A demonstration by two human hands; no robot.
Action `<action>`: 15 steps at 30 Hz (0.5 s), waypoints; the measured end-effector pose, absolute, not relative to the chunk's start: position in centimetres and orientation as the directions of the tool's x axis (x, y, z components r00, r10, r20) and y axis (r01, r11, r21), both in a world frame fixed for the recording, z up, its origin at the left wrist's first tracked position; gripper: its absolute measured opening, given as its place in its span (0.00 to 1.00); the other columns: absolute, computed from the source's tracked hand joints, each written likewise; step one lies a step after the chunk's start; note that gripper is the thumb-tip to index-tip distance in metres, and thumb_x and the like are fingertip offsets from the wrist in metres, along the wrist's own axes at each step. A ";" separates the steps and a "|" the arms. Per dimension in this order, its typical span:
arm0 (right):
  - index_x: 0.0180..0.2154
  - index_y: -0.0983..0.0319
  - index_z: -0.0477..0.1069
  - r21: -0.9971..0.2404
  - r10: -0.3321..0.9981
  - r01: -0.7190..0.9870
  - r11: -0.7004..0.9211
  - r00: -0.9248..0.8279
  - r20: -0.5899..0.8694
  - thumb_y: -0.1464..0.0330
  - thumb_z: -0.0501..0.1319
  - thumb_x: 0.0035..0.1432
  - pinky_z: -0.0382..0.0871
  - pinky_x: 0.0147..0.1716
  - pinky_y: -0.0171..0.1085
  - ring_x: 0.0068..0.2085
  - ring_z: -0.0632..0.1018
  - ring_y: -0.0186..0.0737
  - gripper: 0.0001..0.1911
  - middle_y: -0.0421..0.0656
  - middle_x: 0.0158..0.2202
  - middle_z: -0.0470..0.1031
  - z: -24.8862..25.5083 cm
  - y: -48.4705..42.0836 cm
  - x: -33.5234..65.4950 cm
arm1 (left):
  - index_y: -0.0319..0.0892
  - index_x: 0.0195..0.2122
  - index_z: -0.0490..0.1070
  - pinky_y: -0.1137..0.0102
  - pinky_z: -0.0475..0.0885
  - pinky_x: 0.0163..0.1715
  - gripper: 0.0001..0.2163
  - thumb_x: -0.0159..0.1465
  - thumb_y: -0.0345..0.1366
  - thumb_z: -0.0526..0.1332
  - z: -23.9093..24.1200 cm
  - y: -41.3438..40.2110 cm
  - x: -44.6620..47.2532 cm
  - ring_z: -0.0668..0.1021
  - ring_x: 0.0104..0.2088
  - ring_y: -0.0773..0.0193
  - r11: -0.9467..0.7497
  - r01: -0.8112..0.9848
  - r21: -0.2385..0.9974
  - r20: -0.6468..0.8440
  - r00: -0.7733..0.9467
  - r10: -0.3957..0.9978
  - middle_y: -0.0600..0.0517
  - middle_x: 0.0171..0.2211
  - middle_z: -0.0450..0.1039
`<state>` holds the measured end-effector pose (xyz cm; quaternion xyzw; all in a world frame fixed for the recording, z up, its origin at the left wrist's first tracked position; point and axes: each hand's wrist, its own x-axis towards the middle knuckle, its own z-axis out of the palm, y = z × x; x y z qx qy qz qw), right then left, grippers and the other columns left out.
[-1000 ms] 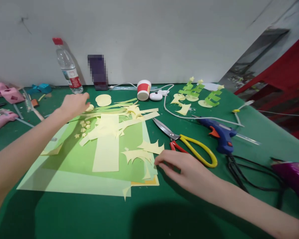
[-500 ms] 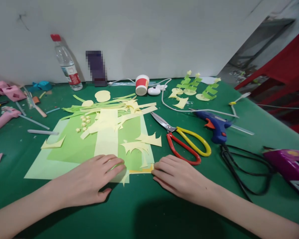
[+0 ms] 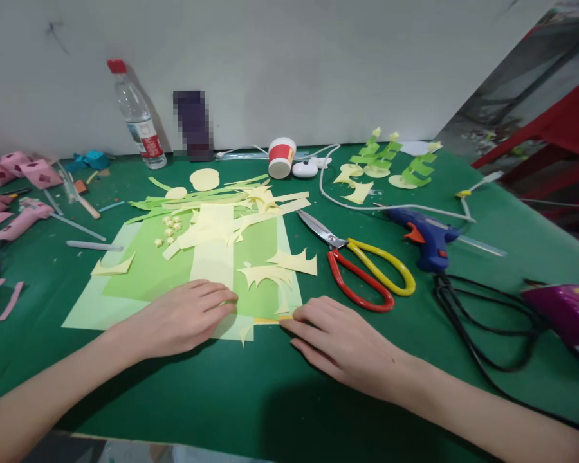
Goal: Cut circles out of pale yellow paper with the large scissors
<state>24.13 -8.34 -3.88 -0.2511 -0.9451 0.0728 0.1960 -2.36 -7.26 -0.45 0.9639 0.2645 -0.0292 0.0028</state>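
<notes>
My left hand [image 3: 190, 316] rests palm down on the near part of the stacked paper, its fingers stretched out and its thumb mostly hidden. Under it lie a pale green sheet [image 3: 89, 302], a brighter green sheet [image 3: 139, 270] and a light yellow strip [image 3: 212, 257]. My right hand [image 3: 335, 337] lies with extended fingers at the stack's near right corner. Its fingertips touch an orange paper edge [image 3: 266, 320] that peeks out below the green. Yellow paper scraps [image 3: 296, 262] and several small folded paper stars [image 3: 168, 228] are scattered over the sheets.
Scissors [image 3: 361, 260] with red and yellow handles lie right of the paper. Beyond are a blue glue gun [image 3: 427, 241] and black cord [image 3: 482, 321]. Green paper spirals on yellow discs [image 3: 377, 171], a paper cup [image 3: 280, 157] and a water bottle [image 3: 142, 125] stand at the back.
The view has shifted slightly, and the table's front edge now shows. My right fingertips have slid left along the orange edge. My left thumb has drawn in under the hand.
</notes>
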 end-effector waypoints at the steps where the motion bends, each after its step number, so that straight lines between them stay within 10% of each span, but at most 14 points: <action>1: 0.39 0.67 0.71 -0.251 0.512 0.449 0.858 -0.795 0.327 0.72 0.49 0.61 0.64 0.27 0.39 0.30 0.70 0.41 0.13 0.46 0.30 0.72 -3.8 -8.3 23.7 | 0.35 0.48 0.66 0.63 0.69 0.47 0.13 0.64 0.28 0.48 -0.6 -7.2 -2.4 0.71 0.49 0.57 -0.864 0.503 -0.005 -0.048 0.863 0.503 0.44 0.48 0.71; 15: 0.29 0.65 0.69 -0.303 0.463 0.416 0.858 -0.881 0.100 0.73 0.51 0.60 0.64 0.29 0.36 0.30 0.70 0.38 0.11 0.44 0.29 0.71 -3.0 -7.0 19.5 | 0.47 0.61 0.50 0.64 0.64 0.55 0.33 0.53 0.25 0.53 1.8 -7.7 -3.7 0.61 0.59 0.59 -0.760 0.625 0.177 -0.310 0.768 0.560 0.53 0.62 0.52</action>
